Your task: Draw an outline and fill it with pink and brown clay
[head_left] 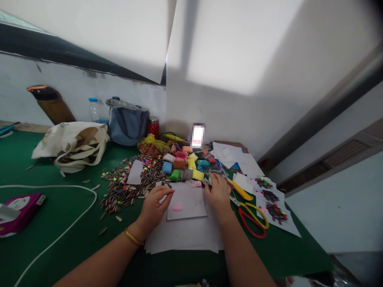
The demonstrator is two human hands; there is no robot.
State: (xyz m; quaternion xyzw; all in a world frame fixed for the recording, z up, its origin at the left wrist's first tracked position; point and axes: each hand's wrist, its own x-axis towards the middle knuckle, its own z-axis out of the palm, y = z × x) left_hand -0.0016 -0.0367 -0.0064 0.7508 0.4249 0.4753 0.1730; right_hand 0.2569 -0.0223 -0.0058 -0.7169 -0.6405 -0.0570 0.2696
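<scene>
My left hand (155,204) rests on the left edge of a white sheet of paper (187,201), fingers curled and pointing toward a small pink clay piece (177,206) on it. At the sheet's upper right corner, my right hand (218,192) has its fingers bent down, fingertips close to a pink clay lump (196,184). What those fingers hold, if anything, is hidden. Several coloured clay blocks (185,163) in small bags lie just beyond the sheet. More white paper (182,237) is stacked underneath.
A heap of sunflower seeds with coloured beads (125,185) lies left of the paper. Scissors with red and yellow handles (253,217) and decorated sheets (273,205) lie right. Bags (74,145), a bottle (96,111), a white cable (60,235) and a purple box (18,211) sit on the green table (60,167).
</scene>
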